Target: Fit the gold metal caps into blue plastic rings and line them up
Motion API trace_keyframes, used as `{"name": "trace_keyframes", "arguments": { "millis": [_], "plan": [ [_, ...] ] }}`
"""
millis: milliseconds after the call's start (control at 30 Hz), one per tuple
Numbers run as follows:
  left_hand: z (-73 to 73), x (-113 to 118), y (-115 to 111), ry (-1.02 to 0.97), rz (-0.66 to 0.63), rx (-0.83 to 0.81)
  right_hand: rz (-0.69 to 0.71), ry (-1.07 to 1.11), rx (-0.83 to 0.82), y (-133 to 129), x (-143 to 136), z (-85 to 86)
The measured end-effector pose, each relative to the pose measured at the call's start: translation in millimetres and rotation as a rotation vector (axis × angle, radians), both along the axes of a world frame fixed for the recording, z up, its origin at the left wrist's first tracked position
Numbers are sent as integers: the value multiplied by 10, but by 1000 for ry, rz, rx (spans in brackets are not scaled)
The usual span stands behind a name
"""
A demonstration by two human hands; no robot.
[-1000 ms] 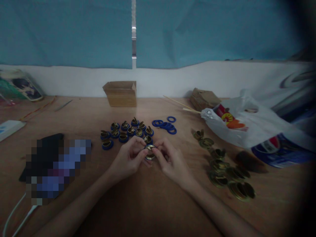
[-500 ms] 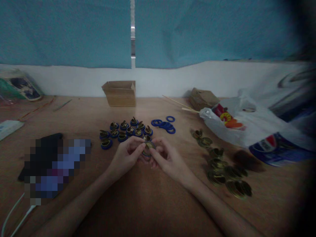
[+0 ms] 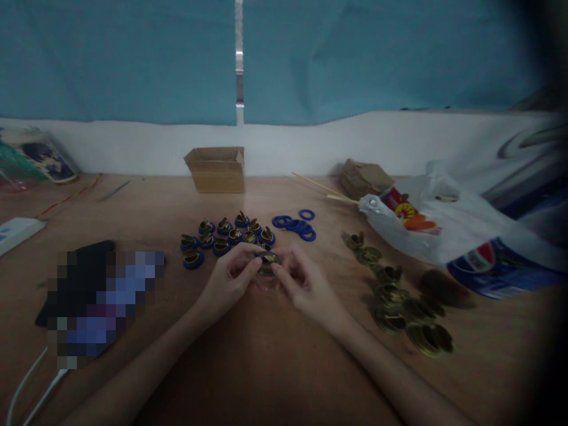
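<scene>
Between both hands, over the middle of the table, is a round brass-coloured fitting (image 3: 268, 264) with a dark blue ring around its edge. My left hand (image 3: 231, 277) pinches its left side with thumb and fingers. On the opposite side my right hand (image 3: 306, 281) grips it, thumb on the near face; fingers partly hide the rim. Just beyond my left hand sit several brass fittings with blue rings (image 3: 192, 259), their flaps tilted up. Loose blue rings (image 3: 296, 225) lie beyond my right hand. Several brass fittings without blue rings (image 3: 389, 319) are spread to the right.
A small open cardboard box (image 3: 217, 178) stands against the wall. At the right are a brown package (image 3: 364, 177), thin sticks (image 3: 326, 184) and a white plastic bag (image 3: 448, 219). A dark, partly pixelated device (image 3: 84, 278) with white cables lies left, near a power strip (image 3: 20, 232).
The fitting in my hands has moved slightly up and tilted, so its face shows differently. My right fingers below it have drawn in. The view has shifted a little.
</scene>
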State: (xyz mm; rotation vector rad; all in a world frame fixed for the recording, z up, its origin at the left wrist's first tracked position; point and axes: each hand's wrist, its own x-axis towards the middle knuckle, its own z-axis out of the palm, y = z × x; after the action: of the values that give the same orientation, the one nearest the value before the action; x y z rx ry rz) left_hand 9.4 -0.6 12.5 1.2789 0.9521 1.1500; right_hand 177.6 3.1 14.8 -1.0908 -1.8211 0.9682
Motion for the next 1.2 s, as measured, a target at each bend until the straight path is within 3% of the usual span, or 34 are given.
{"name": "trace_keyframes", "arguments": {
  "millis": [167, 333, 467, 600, 667, 767, 967, 1200],
  "plan": [
    [4, 16, 10, 26, 92, 24, -20, -157, 174, -25, 0, 61],
    [33, -1, 13, -36, 103, -70, 71, -183, 302, -23, 21, 97],
    [39, -71, 58, -100, 100, -100, 146, -115, 218, -14, 16, 83],
    [14, -157, 148, -218, 223, -141, 6, -66, 81, -6, -26, 21],
    [8, -187, 187, -282, 275, -156, -87, -176, 71, 0, -46, -24],
    [8, -201, 210, -317, 298, -165, -112, -367, 85, 8, -87, -88],
    [-2, -148, 144, -243, 238, -136, -161, -604, 99, 6, -260, -119],
    [-2, -104, 104, -204, 188, -115, -152, -699, 85, 18, -320, -80]
  ]
}}
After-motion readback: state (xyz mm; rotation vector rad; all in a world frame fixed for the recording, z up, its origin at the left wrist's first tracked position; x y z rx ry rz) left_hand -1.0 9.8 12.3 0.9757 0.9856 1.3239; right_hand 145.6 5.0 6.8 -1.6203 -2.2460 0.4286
